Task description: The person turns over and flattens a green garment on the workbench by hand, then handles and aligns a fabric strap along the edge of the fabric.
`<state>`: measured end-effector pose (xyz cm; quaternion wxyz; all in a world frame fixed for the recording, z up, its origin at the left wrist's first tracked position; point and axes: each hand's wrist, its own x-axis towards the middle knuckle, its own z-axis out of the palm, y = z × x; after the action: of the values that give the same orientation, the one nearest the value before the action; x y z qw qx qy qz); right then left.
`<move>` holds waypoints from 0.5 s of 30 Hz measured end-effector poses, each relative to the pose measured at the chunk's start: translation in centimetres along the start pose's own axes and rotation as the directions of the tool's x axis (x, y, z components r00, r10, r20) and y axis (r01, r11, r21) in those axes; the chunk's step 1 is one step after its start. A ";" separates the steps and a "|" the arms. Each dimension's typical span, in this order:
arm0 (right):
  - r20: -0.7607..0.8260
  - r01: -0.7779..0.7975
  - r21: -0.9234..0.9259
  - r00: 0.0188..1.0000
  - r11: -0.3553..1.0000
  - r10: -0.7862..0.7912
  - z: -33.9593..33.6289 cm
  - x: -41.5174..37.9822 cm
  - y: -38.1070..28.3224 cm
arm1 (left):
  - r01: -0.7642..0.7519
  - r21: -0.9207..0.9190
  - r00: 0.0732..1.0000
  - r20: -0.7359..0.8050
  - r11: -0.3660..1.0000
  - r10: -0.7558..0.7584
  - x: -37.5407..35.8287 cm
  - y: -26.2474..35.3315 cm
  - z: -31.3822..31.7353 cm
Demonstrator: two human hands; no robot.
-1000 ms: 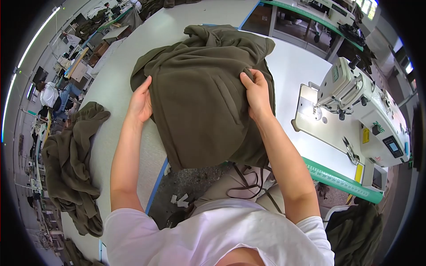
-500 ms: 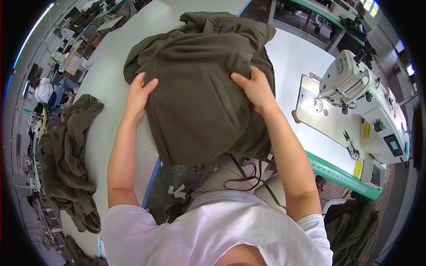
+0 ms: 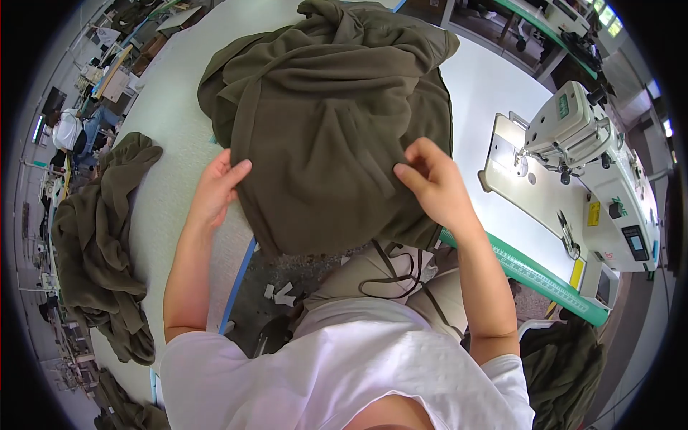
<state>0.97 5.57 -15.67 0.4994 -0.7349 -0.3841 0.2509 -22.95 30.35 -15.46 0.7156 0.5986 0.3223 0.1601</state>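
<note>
A dark olive garment (image 3: 322,150) lies bunched over the table, its lower part hanging past the front edge. My left hand (image 3: 218,188) pinches its left edge between thumb and fingers. On the other side, my right hand (image 3: 435,183) has thumb and fingers closed at the cloth's right side, beside a slanted pocket seam that looks blurred. Folds run across the upper part of the garment.
A white sewing machine (image 3: 591,158) with its lamp lit stands on the right. Scissors (image 3: 567,235) lie near it, behind a green ruler strip (image 3: 530,276). Another olive garment (image 3: 104,244) hangs over the table (image 3: 175,143) at left. A person (image 3: 68,132) sits far left.
Both hands have moved down along the garment's sides. The right hand's fingers have drawn closer together, and the front cloth now shows more creases near the pocket seam.
</note>
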 end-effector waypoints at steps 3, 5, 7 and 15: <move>0.064 -0.167 0.151 0.985 0.974 0.159 -0.5 -1.9 -2.3 | -0.118 0.083 0.992 -0.025 0.990 0.120 0.4 0.3 -1.3; 0.108 -0.251 0.216 0.967 0.944 0.232 -0.1 -3.2 -2.1 | -0.091 0.083 0.994 -0.048 0.992 0.095 0.6 -0.3 -1.7; 0.184 -0.228 0.037 0.959 0.973 0.218 1.1 -4.5 0.0 | -0.027 0.090 0.996 -0.078 0.996 0.034 0.5 -1.1 -1.9; 0.056 0.329 -0.365 0.942 0.871 -0.332 2.8 -4.9 0.9 | -0.158 0.333 0.973 -0.107 0.930 0.204 0.2 -1.9 -0.5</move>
<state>-3.67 2.93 -17.67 0.3894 -0.7400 -0.5422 0.0823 -23.43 30.40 -17.37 0.5660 0.7219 0.3368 0.2123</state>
